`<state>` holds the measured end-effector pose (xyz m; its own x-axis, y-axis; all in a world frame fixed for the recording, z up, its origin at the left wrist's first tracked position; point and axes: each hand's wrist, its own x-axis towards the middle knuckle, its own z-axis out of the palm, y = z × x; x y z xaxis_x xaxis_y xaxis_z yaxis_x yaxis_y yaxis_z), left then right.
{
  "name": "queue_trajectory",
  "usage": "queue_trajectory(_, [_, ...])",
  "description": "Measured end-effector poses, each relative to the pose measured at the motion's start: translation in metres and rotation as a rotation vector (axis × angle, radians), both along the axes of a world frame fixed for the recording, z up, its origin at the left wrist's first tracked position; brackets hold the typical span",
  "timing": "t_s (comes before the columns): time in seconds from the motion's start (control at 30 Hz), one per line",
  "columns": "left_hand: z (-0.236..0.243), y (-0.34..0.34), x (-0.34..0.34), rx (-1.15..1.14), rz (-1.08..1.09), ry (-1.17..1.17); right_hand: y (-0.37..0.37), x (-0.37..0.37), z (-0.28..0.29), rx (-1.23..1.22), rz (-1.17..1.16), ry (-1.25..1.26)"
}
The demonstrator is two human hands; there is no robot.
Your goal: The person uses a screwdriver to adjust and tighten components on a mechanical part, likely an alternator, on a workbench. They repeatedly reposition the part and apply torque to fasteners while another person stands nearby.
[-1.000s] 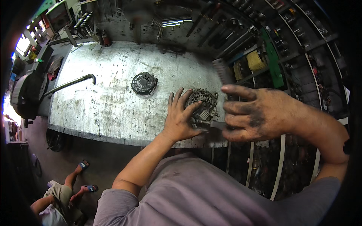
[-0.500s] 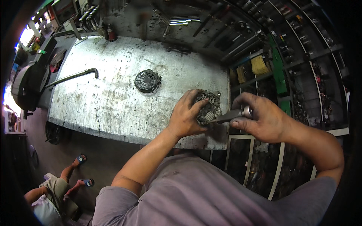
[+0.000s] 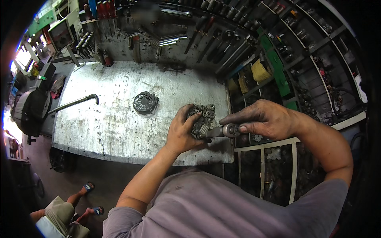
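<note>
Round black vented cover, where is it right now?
Head view: the round black vented cover lies alone on the metal bench, left of the left hand, right of the bent steel bar.

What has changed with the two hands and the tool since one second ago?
The right hand, open and empty above the bench before, came down and took hold of the ratchet wrench, now set against the grey metal part. The left hand stayed clamped on that part. The round black cover and bent bar did not move.
</note>
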<state>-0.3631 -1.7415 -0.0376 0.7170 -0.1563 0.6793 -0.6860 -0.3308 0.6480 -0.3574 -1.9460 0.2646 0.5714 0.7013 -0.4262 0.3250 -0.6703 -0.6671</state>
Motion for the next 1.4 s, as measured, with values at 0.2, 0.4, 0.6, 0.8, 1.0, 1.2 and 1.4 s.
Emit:
queue_trajectory(0.2, [-0.001, 0.000, -0.001, -0.023, -0.006, 0.029, 0.016, 0.008, 0.000, -0.076, 0.141, -0.100])
queue_trajectory(0.4, [-0.003, 0.004, 0.000, 0.003, -0.001, 0.022, 0.035, 0.016, 0.009, -0.256, 0.846, -0.716])
queue_trajectory(0.6, [-0.005, 0.001, -0.001, -0.004, 0.021, 0.028, 0.038, 0.004, 0.009, -0.439, 0.070, -0.278])
queue_trajectory(0.8, [-0.002, -0.002, -0.004, -0.035, 0.048, 0.016, 0.028, -0.021, -0.007, -0.262, -0.157, -0.222])
queue_trajectory(1.0, [-0.003, -0.006, -0.003, -0.041, 0.101, -0.029, 0.020, -0.035, -0.019, -0.206, -0.215, -0.332])
queue_trajectory(1.2, [-0.005, -0.009, -0.009, -0.026, 0.122, 0.022, 0.025, -0.055, -0.024, -0.173, -0.406, -0.270])
queue_trajectory(1.4, [-0.006, -0.009, -0.009, -0.032, 0.126, 0.050, 0.038, -0.063, -0.022, -0.233, -0.565, -0.194])
